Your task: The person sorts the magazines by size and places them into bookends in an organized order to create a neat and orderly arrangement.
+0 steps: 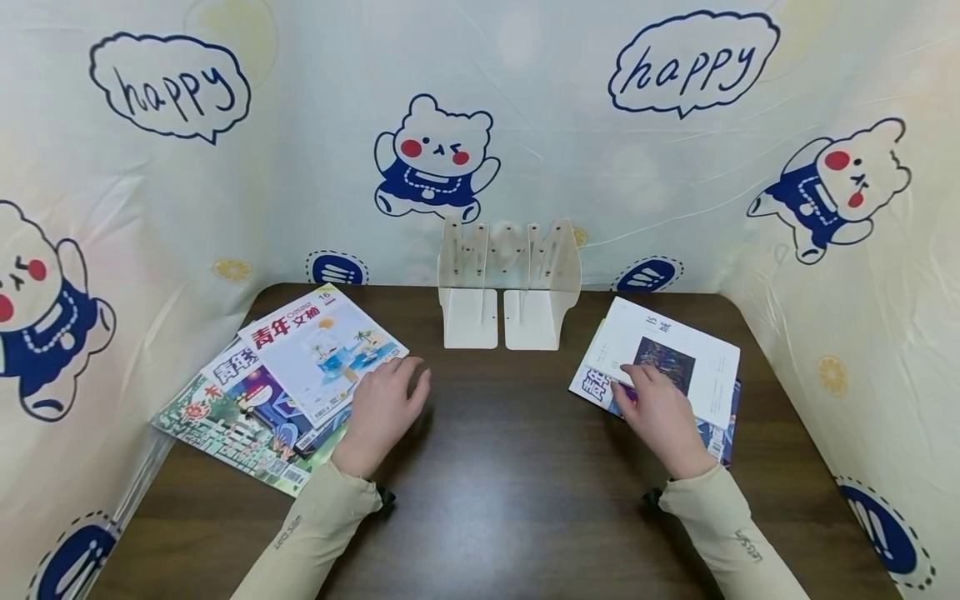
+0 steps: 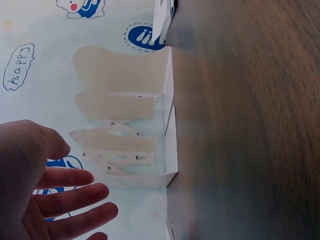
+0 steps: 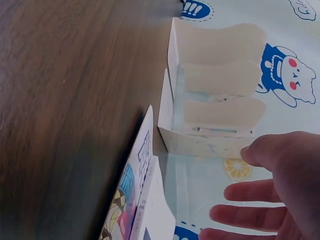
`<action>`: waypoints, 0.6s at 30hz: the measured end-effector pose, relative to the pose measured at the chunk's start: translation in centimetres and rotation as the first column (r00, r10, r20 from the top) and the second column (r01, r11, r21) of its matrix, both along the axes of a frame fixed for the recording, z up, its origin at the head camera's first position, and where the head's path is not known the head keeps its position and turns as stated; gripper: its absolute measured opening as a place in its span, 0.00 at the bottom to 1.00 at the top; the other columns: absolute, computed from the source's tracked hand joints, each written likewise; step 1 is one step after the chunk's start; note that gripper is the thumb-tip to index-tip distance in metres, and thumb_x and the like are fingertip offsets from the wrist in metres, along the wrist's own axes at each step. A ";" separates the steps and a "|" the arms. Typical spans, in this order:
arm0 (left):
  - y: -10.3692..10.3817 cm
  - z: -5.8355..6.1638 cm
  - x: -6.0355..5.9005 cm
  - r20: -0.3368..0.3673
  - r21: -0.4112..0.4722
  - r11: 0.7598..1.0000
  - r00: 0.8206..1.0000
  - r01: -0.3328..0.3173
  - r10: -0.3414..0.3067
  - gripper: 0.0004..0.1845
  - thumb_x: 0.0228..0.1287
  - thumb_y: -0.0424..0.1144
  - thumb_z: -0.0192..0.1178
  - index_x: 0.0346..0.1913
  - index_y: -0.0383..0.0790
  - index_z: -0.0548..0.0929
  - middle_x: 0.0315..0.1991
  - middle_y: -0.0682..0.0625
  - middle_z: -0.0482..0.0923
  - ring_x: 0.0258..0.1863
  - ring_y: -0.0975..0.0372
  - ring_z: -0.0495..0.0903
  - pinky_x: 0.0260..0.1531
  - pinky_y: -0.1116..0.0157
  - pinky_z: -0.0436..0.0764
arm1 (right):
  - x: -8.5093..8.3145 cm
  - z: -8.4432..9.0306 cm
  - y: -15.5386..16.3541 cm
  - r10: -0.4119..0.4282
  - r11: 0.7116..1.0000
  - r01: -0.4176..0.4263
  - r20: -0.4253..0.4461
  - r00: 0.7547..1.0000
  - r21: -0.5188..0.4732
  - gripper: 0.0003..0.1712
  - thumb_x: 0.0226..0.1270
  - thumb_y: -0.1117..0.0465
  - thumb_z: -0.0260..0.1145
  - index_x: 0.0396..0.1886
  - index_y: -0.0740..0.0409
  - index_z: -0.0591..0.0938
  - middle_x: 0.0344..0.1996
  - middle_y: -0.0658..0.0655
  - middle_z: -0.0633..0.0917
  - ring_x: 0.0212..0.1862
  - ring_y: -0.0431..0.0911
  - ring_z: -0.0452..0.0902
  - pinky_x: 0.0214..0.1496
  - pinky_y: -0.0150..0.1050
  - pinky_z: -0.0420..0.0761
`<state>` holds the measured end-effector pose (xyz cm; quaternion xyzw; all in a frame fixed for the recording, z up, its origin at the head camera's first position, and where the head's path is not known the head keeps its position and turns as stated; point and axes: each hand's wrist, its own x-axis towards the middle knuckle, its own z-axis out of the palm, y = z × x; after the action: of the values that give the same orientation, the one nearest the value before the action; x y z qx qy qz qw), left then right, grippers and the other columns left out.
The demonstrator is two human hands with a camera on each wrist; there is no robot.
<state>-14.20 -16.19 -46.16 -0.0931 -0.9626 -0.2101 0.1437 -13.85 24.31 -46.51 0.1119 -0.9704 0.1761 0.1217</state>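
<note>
My left hand [image 1: 382, 412] is at the right edge of a pile of magazines, its fingers relaxed and holding nothing. On top of that pile is a white magazine [image 1: 300, 367] with red lettering and a beach picture; a purple-blue magazine [image 1: 262, 400] and a green one [image 1: 225, 437] show beneath. Over a second pile on the right is my right hand [image 1: 667, 421], fingers loosely extended. That pile has a white book [image 1: 712, 367] with a dark picture, above a blue magazine [image 1: 595, 387]. Both wrist views show spread fingers with nothing between them.
At the back centre of the dark wooden table [image 1: 480, 467] stands a white bookend rack [image 1: 471, 321] with upright panels and flat base plates. Behind and beside the table hangs a pale curtain [image 1: 555, 167] printed with bears and "happy" bubbles.
</note>
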 end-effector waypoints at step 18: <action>1.0 0.3 -1.1 -0.025 0.172 0.985 0.999 0.027 -0.023 0.18 0.75 0.44 0.62 0.58 0.33 0.83 0.51 0.37 0.85 0.46 0.48 0.86 0.47 0.49 0.87 | -0.7 -0.3 1.2 0.007 0.997 -0.013 0.084 0.996 0.071 0.21 0.74 0.55 0.69 0.53 0.69 0.84 0.47 0.70 0.86 0.47 0.65 0.85 0.48 0.63 0.86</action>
<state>-15.31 -15.23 -45.85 -0.0947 -0.9379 -0.2931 0.1594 -14.59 25.50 -46.81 0.1134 -0.9798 0.1463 0.0761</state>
